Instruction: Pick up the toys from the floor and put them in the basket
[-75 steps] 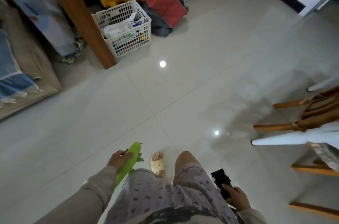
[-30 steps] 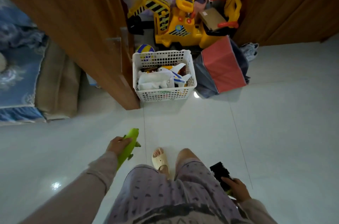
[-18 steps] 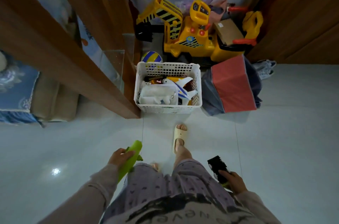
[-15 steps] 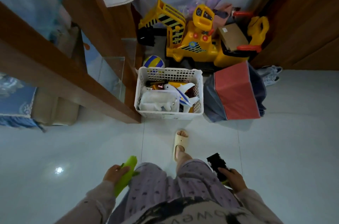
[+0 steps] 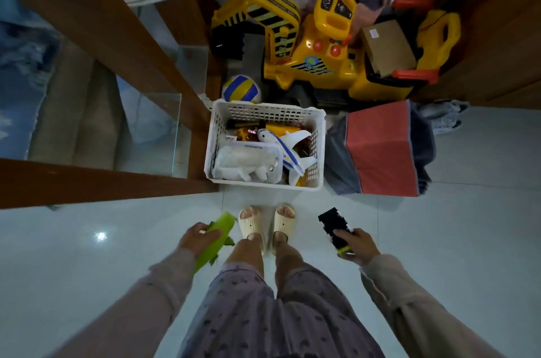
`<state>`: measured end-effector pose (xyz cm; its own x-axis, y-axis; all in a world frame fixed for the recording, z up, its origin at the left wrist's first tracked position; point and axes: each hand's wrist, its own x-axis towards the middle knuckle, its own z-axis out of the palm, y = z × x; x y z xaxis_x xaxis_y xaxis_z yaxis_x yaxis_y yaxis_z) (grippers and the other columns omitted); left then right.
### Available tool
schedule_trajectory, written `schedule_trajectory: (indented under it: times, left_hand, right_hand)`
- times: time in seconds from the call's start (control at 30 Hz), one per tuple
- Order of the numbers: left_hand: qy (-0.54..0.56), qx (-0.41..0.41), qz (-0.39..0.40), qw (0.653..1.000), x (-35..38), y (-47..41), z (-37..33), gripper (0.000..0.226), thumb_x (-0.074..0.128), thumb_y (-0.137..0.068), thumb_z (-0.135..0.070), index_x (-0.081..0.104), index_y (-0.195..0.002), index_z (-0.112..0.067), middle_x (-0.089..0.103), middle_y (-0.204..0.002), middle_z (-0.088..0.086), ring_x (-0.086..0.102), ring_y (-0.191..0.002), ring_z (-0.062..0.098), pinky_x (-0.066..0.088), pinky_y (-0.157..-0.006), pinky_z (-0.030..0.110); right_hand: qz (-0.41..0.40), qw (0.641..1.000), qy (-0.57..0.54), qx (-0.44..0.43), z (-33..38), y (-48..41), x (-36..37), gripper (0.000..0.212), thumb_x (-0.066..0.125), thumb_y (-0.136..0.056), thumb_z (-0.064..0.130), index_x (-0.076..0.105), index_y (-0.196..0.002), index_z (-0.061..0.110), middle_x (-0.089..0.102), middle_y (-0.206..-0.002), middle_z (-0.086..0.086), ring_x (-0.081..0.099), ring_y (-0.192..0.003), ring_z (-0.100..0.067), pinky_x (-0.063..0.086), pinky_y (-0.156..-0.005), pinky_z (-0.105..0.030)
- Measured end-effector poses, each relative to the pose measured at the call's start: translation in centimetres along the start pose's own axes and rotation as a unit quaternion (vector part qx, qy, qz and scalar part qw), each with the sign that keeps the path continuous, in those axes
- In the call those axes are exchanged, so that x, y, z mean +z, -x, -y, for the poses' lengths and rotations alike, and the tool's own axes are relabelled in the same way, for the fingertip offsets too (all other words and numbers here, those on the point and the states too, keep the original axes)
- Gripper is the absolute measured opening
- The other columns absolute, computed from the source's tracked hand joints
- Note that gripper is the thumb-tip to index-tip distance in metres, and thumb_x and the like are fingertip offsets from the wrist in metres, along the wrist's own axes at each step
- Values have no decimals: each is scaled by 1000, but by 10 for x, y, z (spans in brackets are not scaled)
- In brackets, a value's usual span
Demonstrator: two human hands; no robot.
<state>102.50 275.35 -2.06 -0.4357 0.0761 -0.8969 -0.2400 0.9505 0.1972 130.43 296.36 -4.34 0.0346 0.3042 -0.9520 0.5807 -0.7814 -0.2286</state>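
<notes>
Two toys are held: one green toy (image 5: 215,242) is gripped in the left hand (image 5: 196,239), one black toy (image 5: 335,227) in the right hand (image 5: 356,245). One white basket (image 5: 265,113) is seen at 12 o'clock, flanked by one wooden post (image 5: 146,64) and one red box (image 5: 380,149)
</notes>
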Motion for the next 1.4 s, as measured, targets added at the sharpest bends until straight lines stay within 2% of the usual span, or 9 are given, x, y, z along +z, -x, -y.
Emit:
schedule_trajectory:
  times: [0.1,0.2,0.3,0.4,0.57,0.77,0.93,1.17,1.4]
  left_hand:
    - [-40,24,26,999,-1,-27,-37,35,69,-81,-25,60,-108,-5,65,-117,24,62,-86,28,45,-70,28]
    - [-81,28,57,995,1,-69,-65,44,69,-80,-30,58,-116,-7,64,-121,20,66,-99,32,53,-78,32]
    - [-122,43,68,989,10,-120,-89,49,68,-81,-32,56,-121,-6,61,-126,18,61,-112,33,49,-92,35]
    - [-156,59,78,983,31,-175,-112,51,64,-84,-34,54,-125,-6,59,-128,17,58,-115,30,40,-82,27]
    - [-225,128,100,961,81,-267,-132,47,70,-80,-27,54,-120,-8,59,-126,18,56,-115,31,43,-87,31]
    - [-385,311,72,866,133,-332,-132,43,65,-78,-16,56,-121,-16,57,-123,12,46,-118,33,39,-96,41]
    - [-506,368,-24,780,162,-352,-116,44,60,-80,-17,59,-124,-22,61,-121,4,44,-119,31,35,-94,41]
    - [-483,345,-11,805,177,-358,-112,39,47,-85,-6,62,-120,-15,66,-113,9,44,-117,32,45,-86,42]
    - [-497,349,33,794,194,-345,-125,43,43,-83,5,59,-120,-9,63,-118,14,47,-119,34,43,-99,44]
  right_hand:
    - [-10,1000,18,13,13,-23,10,29,62,-87,7,45,-64,4,50,-85,-17,49,-63,-24,44,-53,-33]
    - [-16,998,43,32,24,-55,27,22,64,-86,17,51,-79,1,51,-94,-15,51,-85,-30,51,-81,-47]
    - [-25,993,104,45,37,-93,50,33,62,-86,31,54,-88,-1,53,-96,-14,50,-87,-29,43,-69,-37]
    - [-53,989,135,26,52,-141,76,40,60,-86,37,51,-65,3,51,-86,-15,47,-80,-29,34,-71,-34]
    - [-29,999,43,5,73,-231,125,22,62,-84,20,52,-82,1,53,-91,-16,53,-85,-28,50,-84,-46]
    - [-69,960,238,-133,84,-315,168,23,70,-75,18,54,-62,8,52,-65,-9,49,-71,-20,32,-58,-25]
    - [-170,915,300,-210,67,-343,194,12,67,-71,14,58,-78,10,61,-78,-14,53,-70,-27,27,-59,-24]
    - [-168,921,306,-172,49,-359,210,30,62,-79,17,60,-105,1,65,-108,-18,62,-100,-34,43,-71,-31]
    - [-95,925,335,-151,55,-345,195,26,59,-83,17,59,-104,0,67,-106,-18,62,-101,-33,41,-73,-29]
